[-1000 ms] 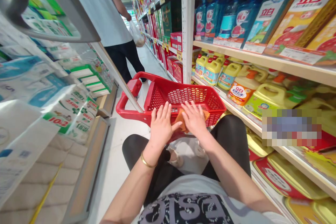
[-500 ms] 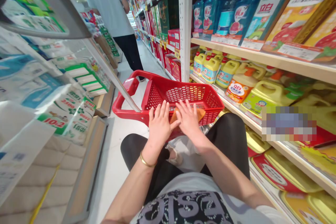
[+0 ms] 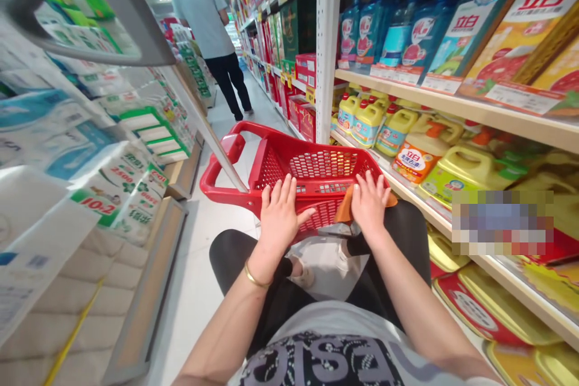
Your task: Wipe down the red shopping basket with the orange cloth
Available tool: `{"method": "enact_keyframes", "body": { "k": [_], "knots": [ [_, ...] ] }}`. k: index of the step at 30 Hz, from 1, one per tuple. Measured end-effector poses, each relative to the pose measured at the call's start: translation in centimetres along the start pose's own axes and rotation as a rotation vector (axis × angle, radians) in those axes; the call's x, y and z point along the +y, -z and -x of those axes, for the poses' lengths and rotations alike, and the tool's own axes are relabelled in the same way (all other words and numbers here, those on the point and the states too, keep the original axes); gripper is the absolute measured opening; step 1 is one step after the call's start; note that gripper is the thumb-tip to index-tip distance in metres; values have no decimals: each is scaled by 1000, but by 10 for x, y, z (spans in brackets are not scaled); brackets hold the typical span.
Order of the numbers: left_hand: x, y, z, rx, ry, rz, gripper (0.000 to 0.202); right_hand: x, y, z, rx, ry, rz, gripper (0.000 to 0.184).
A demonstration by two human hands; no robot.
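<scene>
- Along the left edge of the aisle, a low shelf (image 3: 145, 289) carries white and blue packs (image 3: 58, 157).
- Farther along the aisle stands another person (image 3: 203, 18), with the back turned to the camera.
- The left hand (image 3: 281, 214) is open, with the fingers spread, and it rests on the near rim of a red basket (image 3: 316, 164). A gold bracelet (image 3: 254, 274) sits on the wrist.
- An orange item (image 3: 346, 208), soft-looking, lies at the right side of the basket, over the rim. What it is, I cannot tell.
- The right hand (image 3: 371, 205) is also open and spread. It presses on this item and does not pinch it.
- This is the only item that shows in the basket.
- On the right shelves stand blue pump bottles (image 3: 393, 30) and yellow jugs (image 3: 366, 123).
</scene>
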State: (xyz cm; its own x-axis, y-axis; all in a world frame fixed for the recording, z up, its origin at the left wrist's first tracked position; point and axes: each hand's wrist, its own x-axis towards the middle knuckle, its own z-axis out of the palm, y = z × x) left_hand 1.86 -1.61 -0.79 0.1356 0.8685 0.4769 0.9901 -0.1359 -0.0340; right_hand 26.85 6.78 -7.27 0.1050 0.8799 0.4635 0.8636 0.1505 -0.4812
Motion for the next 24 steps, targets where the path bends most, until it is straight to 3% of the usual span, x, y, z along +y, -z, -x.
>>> {"method": "enact_keyframes", "body": {
  "k": [5, 7, 9, 11, 15, 17, 20, 24],
  "knots": [
    [-2, 1, -1, -18, -11, -14, 87, -88, -14, 33, -142, 349, -99, 54],
    [-3, 1, -1, -24, -20, -18, 87, -103, -13, 38, -178, 427, -127, 55],
    [-4, 1, -1, -24, -27, -18, 88, -96, -9, 35, -203, 455, -124, 55],
    [-3, 0, 0, -16, -30, -14, 89, -68, -3, 25, -208, 431, -96, 54],
    [-2, -1, 0, -2, -17, 3, 89, 2, 9, -5, -125, 185, -12, 55],
    [-1, -1, 0, -4, -12, 15, 89, 18, 10, -16, -87, 52, 24, 57],
    [-1, -1, 0, -1, -8, 20, 90, -4, 2, -15, -71, 20, 55, 57],
    [-2, 0, 0, 1, -11, 6, 90, -81, -18, 9, -122, 314, -50, 53]
  ]
}}
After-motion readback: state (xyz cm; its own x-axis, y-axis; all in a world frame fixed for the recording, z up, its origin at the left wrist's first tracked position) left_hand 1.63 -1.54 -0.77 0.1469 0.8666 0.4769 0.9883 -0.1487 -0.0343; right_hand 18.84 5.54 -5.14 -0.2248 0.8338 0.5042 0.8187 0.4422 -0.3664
